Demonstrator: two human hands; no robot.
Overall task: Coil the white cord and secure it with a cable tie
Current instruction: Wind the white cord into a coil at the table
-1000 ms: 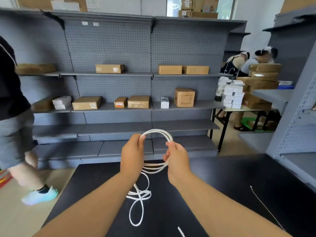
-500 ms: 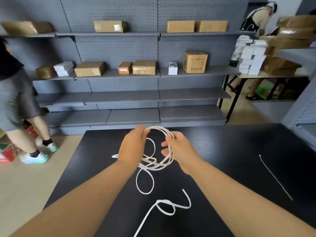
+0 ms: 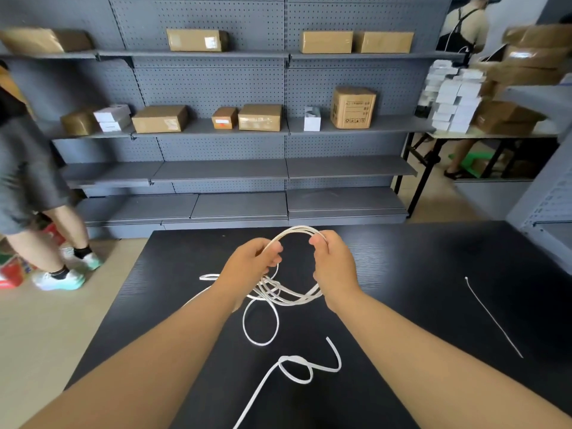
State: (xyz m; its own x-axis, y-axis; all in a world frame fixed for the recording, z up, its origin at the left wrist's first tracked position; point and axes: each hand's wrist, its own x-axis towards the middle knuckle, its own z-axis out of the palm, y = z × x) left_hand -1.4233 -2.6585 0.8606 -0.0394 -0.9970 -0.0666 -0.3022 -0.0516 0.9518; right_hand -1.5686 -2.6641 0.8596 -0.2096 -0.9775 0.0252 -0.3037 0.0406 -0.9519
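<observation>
The white cord (image 3: 294,233) forms a loose coil of several loops held upright above the black table (image 3: 418,267). My left hand (image 3: 247,267) pinches the coil's left side and my right hand (image 3: 332,267) pinches its right side. From the coil's lower part a single loop hangs down onto the table, and a loose tail with a small curl lies near the front edge. A white cable tie (image 3: 492,315) lies straight on the table to the right, apart from both hands.
Grey pegboard shelving (image 3: 223,125) with cardboard boxes stands behind the table. A person (image 3: 34,187) in dark shorts stands on the floor at the left. Another table (image 3: 495,134) stacked with boxes is at the back right, with a person behind it.
The view has tilted down toward the table. More cord has been gathered into the coil, and the loose tail now lies stretched toward the front edge.
</observation>
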